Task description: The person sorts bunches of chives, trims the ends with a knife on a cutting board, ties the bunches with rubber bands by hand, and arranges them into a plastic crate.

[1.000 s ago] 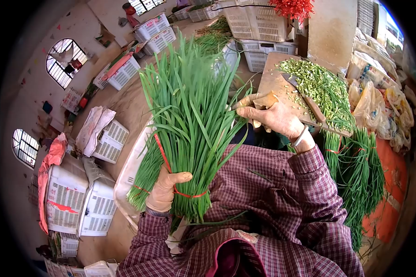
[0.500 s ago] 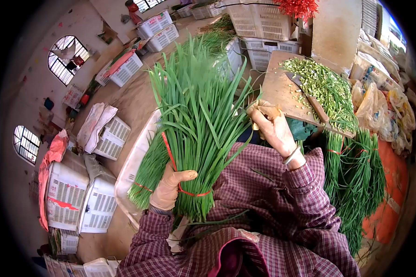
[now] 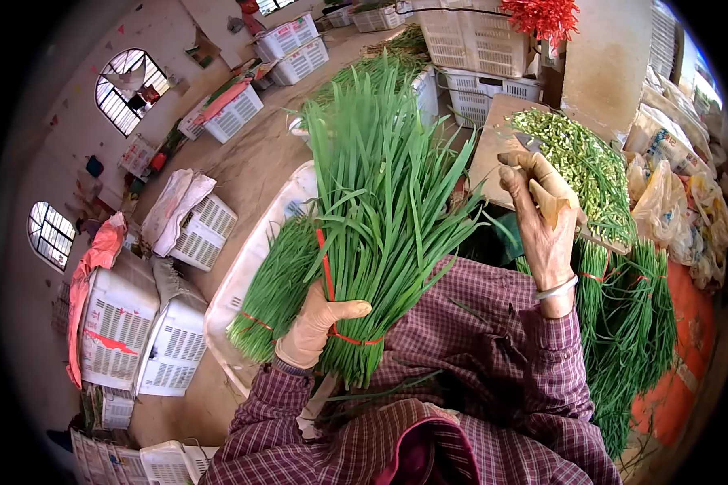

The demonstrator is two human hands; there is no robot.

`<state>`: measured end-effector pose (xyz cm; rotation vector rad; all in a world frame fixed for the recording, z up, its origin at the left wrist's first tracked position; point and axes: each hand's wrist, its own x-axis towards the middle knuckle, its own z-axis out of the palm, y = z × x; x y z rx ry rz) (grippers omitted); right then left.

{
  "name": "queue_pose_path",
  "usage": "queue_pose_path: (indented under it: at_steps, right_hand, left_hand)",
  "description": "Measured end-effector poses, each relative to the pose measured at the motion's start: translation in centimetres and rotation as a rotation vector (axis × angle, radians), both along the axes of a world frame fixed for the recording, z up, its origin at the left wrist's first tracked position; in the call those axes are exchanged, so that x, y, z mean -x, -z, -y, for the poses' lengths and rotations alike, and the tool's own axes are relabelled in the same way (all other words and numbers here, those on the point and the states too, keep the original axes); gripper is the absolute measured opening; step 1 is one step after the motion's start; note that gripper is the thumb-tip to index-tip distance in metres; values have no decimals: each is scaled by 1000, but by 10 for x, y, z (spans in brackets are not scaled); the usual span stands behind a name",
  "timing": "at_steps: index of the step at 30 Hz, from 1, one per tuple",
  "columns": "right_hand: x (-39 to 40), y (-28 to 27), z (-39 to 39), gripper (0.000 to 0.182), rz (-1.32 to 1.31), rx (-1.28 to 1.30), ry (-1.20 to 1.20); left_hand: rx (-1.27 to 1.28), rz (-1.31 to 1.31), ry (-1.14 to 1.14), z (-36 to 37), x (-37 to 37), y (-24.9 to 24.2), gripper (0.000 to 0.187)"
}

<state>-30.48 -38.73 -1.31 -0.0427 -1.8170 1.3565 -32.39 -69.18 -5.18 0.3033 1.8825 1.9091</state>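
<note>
A large bunch of green leafy stalks (image 3: 380, 210) stands upright before me, a red band round its lower part. My left hand (image 3: 311, 323), in a pale glove, is wrapped round the base of this bunch, thumb across the front. To the right of the leaves my right hand (image 3: 542, 198) is raised, fingers curled and partly apart, with a torn, loose glove and a bracelet at the wrist. Nothing shows in its grip. Behind the bunch, a second banded bundle (image 3: 279, 279) lies in a white crate (image 3: 233, 303).
Chopped stalks (image 3: 570, 149) cover a wooden board (image 3: 493, 141) at the right. Banded bundles (image 3: 623, 339) hang below it, near plastic bags (image 3: 663, 202). White crates (image 3: 121, 327) stand at the left and more at the back.
My right hand has moved right and up, away from the leaf edge, and its fingers have opened somewhat. The view has shifted slightly; my left hand keeps its hold on the bunch.
</note>
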Motion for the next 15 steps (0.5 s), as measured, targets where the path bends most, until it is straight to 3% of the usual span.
queue_pose_path:
  at_steps: [6,8,15]
  right_hand:
    - [3,-26,26,18,-99,-293,-203]
    - [10,-25,31,21,-149,-467,-135]
    - [39,1,23,7,-166,-614,172]
  left_hand:
    - [29,6,-13,-8,-2,2,63]
    - [35,9,31,-7,0,10,60]
    - [35,40,27,-11,-4,8,63]
